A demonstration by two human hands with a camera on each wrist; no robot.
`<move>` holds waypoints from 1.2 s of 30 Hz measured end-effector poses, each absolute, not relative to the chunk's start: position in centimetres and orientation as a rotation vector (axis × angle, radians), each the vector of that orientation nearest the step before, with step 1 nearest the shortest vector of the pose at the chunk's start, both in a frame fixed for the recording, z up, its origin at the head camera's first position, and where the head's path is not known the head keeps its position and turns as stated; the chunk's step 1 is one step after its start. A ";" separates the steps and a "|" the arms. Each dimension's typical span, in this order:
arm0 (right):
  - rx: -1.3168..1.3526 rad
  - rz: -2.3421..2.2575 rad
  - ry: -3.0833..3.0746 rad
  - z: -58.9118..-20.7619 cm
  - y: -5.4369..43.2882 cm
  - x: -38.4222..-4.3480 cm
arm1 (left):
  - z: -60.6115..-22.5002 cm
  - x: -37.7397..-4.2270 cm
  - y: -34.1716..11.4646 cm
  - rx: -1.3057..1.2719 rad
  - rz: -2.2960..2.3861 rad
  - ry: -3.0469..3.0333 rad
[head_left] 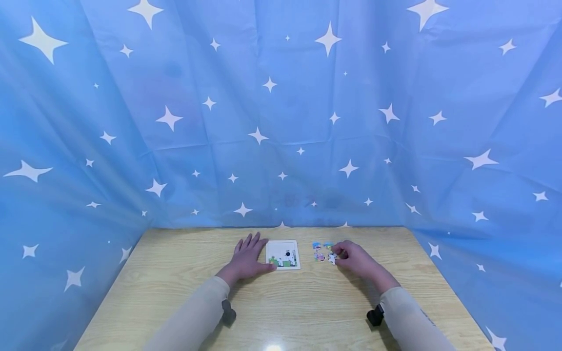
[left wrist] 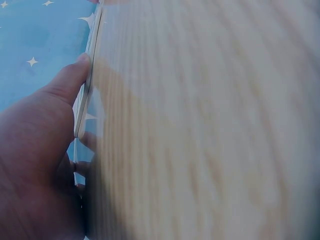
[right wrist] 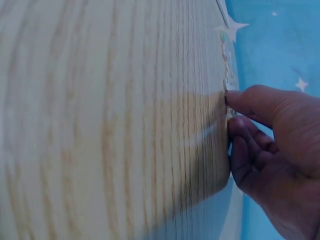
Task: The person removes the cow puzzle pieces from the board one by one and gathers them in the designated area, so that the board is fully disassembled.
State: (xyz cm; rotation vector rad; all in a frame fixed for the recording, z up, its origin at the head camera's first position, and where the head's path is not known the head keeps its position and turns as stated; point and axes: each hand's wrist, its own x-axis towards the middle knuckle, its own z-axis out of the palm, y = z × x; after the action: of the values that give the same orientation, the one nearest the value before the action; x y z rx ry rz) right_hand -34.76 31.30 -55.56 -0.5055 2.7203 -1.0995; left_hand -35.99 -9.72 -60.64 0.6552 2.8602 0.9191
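Note:
A square puzzle board [head_left: 282, 247] with a pale frame lies on the table. Cow and grass pictures fill its lower part; the upper part is plain white. My left hand [head_left: 247, 259] spreads at the board's left side, thumb at the near corner and forefinger by the far one. In the left wrist view the thumb [left wrist: 75, 80] presses against the board's edge. Several colourful jigsaw pieces [head_left: 319, 257] lie to the right of the board. Over their right side, my right hand [head_left: 357, 261] pinches a white-and-black jigsaw piece [head_left: 332, 258] between thumb and curled forefinger.
The light wooden table [head_left: 290, 307] runs back to a blue curtain [head_left: 281, 122] with white stars, which also hangs along both sides. A small black device [head_left: 228, 313] sits on the left sleeve and another [head_left: 375, 316] on the right.

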 end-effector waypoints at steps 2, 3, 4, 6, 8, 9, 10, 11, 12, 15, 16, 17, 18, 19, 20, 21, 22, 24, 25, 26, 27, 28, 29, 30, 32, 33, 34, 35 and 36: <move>-0.502 -1.097 2.723 -55.5 31.3 -34.8 | -60.7 -36.0 -9.7 0.656 0.915 2.861; -0.493 -1.098 2.724 -55.5 31.3 -34.8 | -60.6 -36.0 -9.8 0.656 0.912 2.863; -0.492 -1.099 2.725 -55.5 31.3 -34.8 | -60.6 -35.9 -9.8 0.658 0.909 2.865; -0.488 -1.104 2.727 -55.6 31.4 -34.8 | -60.3 -35.7 -9.7 0.656 0.896 2.864; -0.479 -1.105 2.730 -55.6 31.4 -34.7 | -59.7 -35.4 -9.7 0.659 0.901 2.858; -0.482 -1.104 2.731 -55.6 31.4 -34.7 | -59.4 -35.2 -9.6 0.661 0.905 2.853; -0.482 -1.107 2.731 -55.6 31.4 -34.7 | -59.1 -35.0 -9.6 0.665 0.913 2.850; -0.481 -1.112 2.729 -55.7 31.4 -34.7 | -58.7 -34.8 -9.5 0.667 0.917 2.846; -0.476 -1.119 2.727 -55.7 31.4 -34.7 | -58.8 -34.8 -9.5 0.675 0.923 2.850; -0.453 -1.150 2.710 -55.7 31.4 -34.6 | -59.3 -35.0 -9.5 0.692 0.924 2.872; -0.444 -1.162 2.702 -55.7 31.4 -34.6 | -59.5 -35.1 -9.6 0.693 0.919 2.881; -0.437 -1.174 2.695 -55.7 31.4 -34.6 | -59.8 -35.2 -9.6 0.694 0.914 2.883; -0.433 -1.182 2.691 -55.6 31.3 -34.6 | -59.8 -35.2 -9.6 0.693 0.913 2.882; -0.436 -1.192 2.687 -55.6 31.3 -34.6 | -59.9 -35.2 -9.6 0.698 0.914 2.883; -0.433 -1.199 2.684 -55.6 31.2 -34.5 | -59.5 -35.1 -9.6 0.695 0.920 2.876; -0.439 -1.204 2.685 -55.6 31.1 -34.5 | -59.2 -35.0 -9.6 0.689 0.927 2.865; -0.441 -1.205 2.688 -55.6 31.0 -34.4 | -59.2 -35.0 -9.6 0.690 0.926 2.863; -0.451 -1.196 2.705 -55.6 30.7 -34.4 | -59.1 -35.0 -9.6 0.692 0.932 2.859; -0.454 -1.192 2.713 -55.6 30.5 -34.4 | -59.3 -35.1 -9.6 0.691 0.927 2.861; -0.463 -1.185 2.725 -55.6 30.3 -34.3 | -59.3 -35.1 -9.6 0.683 0.928 2.859; -0.475 -1.178 2.738 -55.6 30.1 -34.3 | -59.5 -35.2 -9.6 0.679 0.924 2.862; -0.477 -1.175 2.749 -55.5 29.8 -34.3 | -59.7 -35.3 -9.6 0.674 0.912 2.868; -0.489 -1.174 2.757 -55.5 29.5 -34.2 | -59.9 -35.4 -9.6 0.669 0.905 2.872; -0.495 -1.176 2.766 -55.4 29.2 -34.2 | -60.0 -35.4 -9.6 0.661 0.894 2.872; -0.503 -1.191 2.781 -55.3 28.5 -34.1 | -60.0 -35.4 -9.6 0.653 0.881 2.867; -0.495 -1.196 2.786 -55.3 28.1 -34.1 | -59.8 -35.4 -9.6 0.653 0.878 2.863; -0.497 -1.199 2.794 -55.3 27.7 -34.0 | -59.5 -35.2 -9.6 0.652 0.876 2.858; -0.499 -1.202 2.802 -55.3 27.3 -34.0 | -59.2 -35.1 -9.5 0.654 0.874 2.854; -0.503 -1.205 2.811 -55.3 26.8 -34.0 | -58.8 -34.9 -9.5 0.654 0.868 2.850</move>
State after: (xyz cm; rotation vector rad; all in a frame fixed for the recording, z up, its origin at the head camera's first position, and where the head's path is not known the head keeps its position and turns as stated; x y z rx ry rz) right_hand -33.99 26.80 -55.30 -0.5029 2.8113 -1.2046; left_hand -34.92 -9.51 -58.78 0.6538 2.8504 0.8684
